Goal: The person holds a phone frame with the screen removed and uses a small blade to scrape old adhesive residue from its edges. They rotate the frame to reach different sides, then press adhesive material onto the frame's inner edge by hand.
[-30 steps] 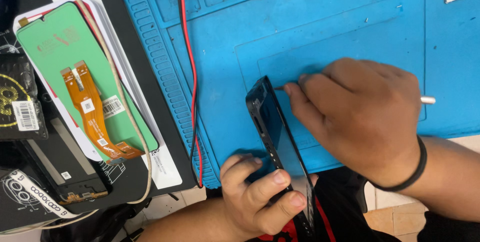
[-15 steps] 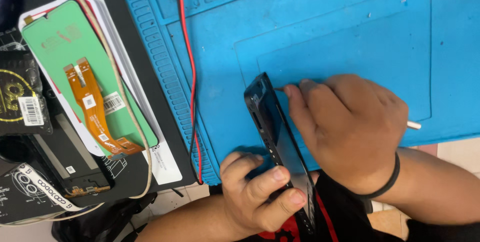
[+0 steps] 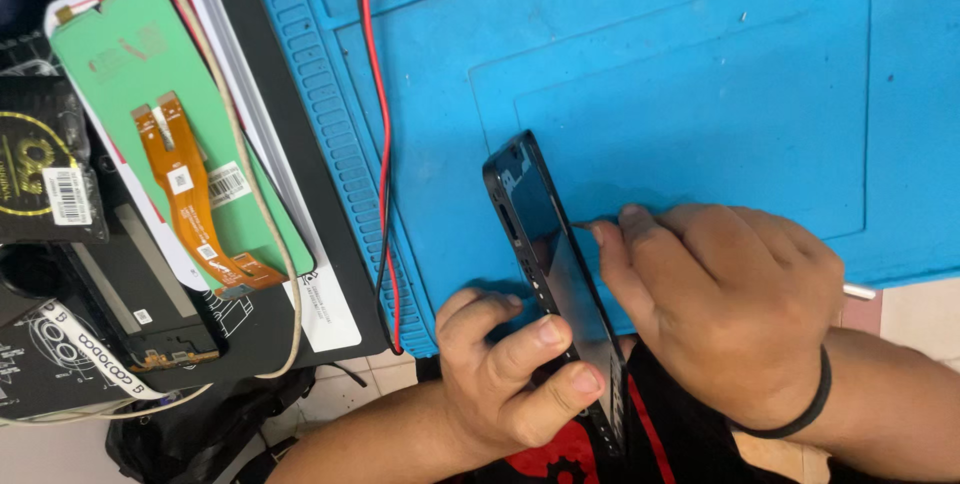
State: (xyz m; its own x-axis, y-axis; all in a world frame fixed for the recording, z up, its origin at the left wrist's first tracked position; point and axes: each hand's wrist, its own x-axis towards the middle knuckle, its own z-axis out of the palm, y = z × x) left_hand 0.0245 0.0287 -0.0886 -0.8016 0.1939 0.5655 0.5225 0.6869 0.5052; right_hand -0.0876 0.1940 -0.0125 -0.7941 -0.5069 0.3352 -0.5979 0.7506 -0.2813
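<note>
While the left hand (image 3: pixel 510 374) grips the dark phone (image 3: pixel 555 264) on edge at the near rim of the blue mat (image 3: pixel 680 64), the right hand (image 3: pixel 725 304) pinches a thin tool (image 3: pixel 858 291) against it; beyond left lies a green-backed screen (image 3: pixel 170 114).

Open blue mat (image 3: pixel 700 74) beyond hands (image 3: pixel 725 309)

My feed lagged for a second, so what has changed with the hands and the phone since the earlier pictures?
Very little. The left hand still grips the dark phone on edge over the blue mat, and the right hand still presses a thin tool to its side. Nothing was let go. The green screen panel lies as before; only the view drifted slightly.
</note>
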